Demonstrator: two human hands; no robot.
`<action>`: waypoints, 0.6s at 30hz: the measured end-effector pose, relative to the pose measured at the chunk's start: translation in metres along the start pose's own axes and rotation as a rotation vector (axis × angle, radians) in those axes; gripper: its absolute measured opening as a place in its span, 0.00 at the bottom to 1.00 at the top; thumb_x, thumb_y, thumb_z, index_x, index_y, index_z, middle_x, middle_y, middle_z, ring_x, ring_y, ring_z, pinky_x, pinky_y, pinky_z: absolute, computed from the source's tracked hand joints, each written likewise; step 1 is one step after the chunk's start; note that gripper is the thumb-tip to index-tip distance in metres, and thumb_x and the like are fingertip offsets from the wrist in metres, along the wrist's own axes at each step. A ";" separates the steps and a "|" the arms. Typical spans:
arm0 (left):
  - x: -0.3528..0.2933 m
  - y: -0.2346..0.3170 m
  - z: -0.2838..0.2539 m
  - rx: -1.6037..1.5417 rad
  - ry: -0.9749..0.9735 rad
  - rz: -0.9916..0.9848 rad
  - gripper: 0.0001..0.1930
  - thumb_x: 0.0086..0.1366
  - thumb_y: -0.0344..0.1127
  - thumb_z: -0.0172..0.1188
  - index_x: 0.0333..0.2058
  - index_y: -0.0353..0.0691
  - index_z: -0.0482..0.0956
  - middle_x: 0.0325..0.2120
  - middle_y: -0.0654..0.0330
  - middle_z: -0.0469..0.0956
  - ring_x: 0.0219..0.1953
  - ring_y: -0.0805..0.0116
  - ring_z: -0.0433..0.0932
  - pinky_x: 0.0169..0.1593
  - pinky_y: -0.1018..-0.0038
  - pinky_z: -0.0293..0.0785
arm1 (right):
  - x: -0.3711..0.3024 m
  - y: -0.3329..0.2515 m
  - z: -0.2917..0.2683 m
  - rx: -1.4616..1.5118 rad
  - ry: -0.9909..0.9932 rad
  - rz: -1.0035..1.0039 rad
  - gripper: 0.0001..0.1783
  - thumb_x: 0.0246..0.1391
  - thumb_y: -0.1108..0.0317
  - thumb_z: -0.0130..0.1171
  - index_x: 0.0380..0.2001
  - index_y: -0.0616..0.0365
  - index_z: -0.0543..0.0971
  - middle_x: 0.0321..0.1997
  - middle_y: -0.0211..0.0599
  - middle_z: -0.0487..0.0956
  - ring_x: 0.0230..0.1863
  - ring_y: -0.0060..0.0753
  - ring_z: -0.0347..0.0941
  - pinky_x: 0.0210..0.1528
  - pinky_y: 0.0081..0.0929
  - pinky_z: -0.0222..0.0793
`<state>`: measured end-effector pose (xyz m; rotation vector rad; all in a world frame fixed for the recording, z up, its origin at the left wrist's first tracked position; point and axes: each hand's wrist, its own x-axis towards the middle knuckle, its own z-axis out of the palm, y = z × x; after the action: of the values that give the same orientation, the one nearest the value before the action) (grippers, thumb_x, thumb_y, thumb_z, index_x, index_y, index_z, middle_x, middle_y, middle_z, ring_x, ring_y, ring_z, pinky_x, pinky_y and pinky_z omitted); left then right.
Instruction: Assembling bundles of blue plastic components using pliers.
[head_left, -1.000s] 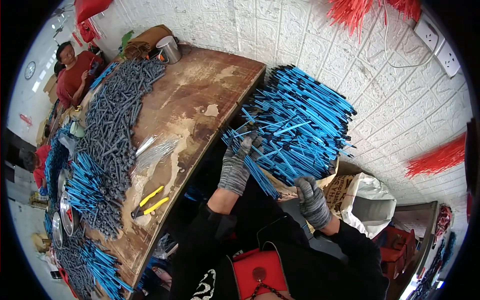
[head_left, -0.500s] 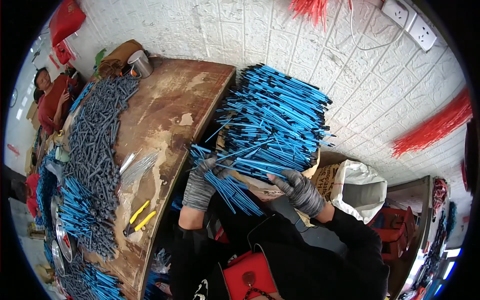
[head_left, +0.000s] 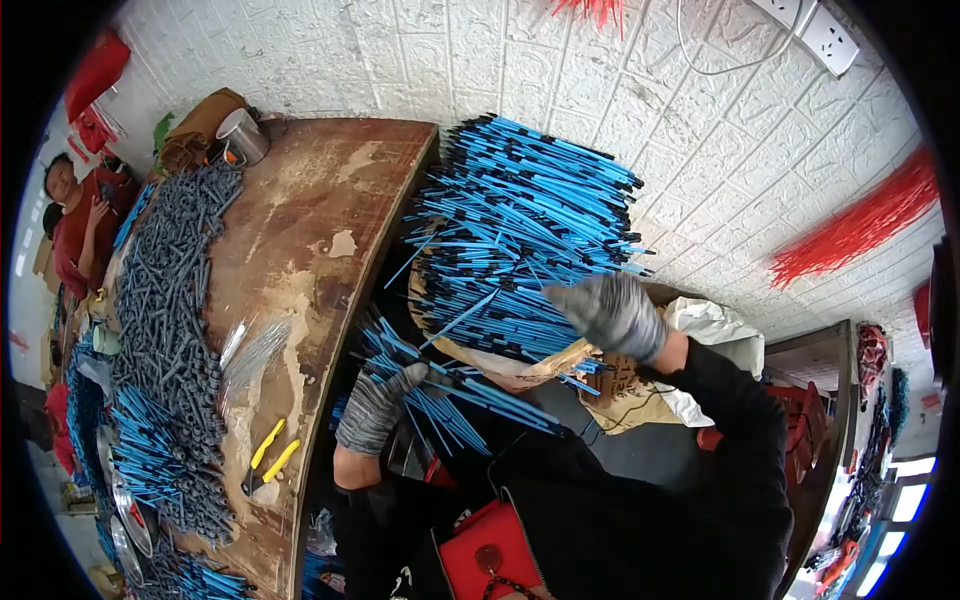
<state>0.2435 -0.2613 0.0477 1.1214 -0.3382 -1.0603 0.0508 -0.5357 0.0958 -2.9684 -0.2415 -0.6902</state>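
My left hand (head_left: 372, 415), in a grey knit glove, is closed around a loose bundle of thin blue sticks (head_left: 445, 418) with dark ends. The bundle fans out above my lap, below the big pile. My right hand (head_left: 618, 318), gloved the same way, is over the right side of the large pile of blue sticks (head_left: 530, 235); motion smears its fingers, so whether it grips anything is unclear. The pile's sticks lie mostly crosswise, black tips outward, in a tan sack (head_left: 520, 370) whose rim shows along the near side.
To the left, a worn wooden table (head_left: 320, 200) bears a heap of grey ribbed pieces (head_left: 165, 270), yellow-handled pliers (head_left: 270, 457), thin wires (head_left: 258, 352) and a metal cup (head_left: 243, 135). A white sack (head_left: 735, 340) stands right of the pile. A person (head_left: 85, 225) is at far left.
My right hand has left the bundle's side and moved up over the pile's right edge. My left hand, still holding the bundle, has come lower and nearer me. The view has shifted slightly.
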 end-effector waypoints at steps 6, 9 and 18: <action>-0.006 0.005 0.020 -0.113 -0.009 0.019 0.17 0.53 0.33 0.67 0.40 0.39 0.72 0.24 0.58 0.76 0.27 0.62 0.78 0.34 0.65 0.78 | 0.015 0.086 0.041 0.170 -0.195 0.525 0.17 0.52 0.65 0.60 0.45 0.58 0.75 0.31 0.41 0.78 0.34 0.37 0.76 0.36 0.27 0.75; -0.002 0.005 0.024 -0.124 -0.018 -0.001 0.17 0.53 0.34 0.67 0.40 0.40 0.71 0.24 0.58 0.76 0.27 0.63 0.78 0.34 0.65 0.78 | 0.041 0.088 0.029 0.248 -0.465 0.791 0.13 0.51 0.68 0.61 0.40 0.60 0.77 0.33 0.38 0.78 0.36 0.32 0.76 0.40 0.26 0.74; 0.019 -0.012 0.029 -0.306 -0.006 0.128 0.14 0.56 0.32 0.64 0.40 0.43 0.71 0.21 0.61 0.75 0.26 0.65 0.77 0.32 0.67 0.76 | 0.035 0.119 0.012 0.637 -0.344 0.665 0.16 0.53 0.67 0.59 0.45 0.59 0.73 0.30 0.35 0.77 0.34 0.28 0.75 0.35 0.26 0.73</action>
<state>0.2268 -0.2940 0.0454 0.8124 -0.2391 -0.9649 0.1072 -0.6470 0.0952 -2.2964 0.4171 -0.0021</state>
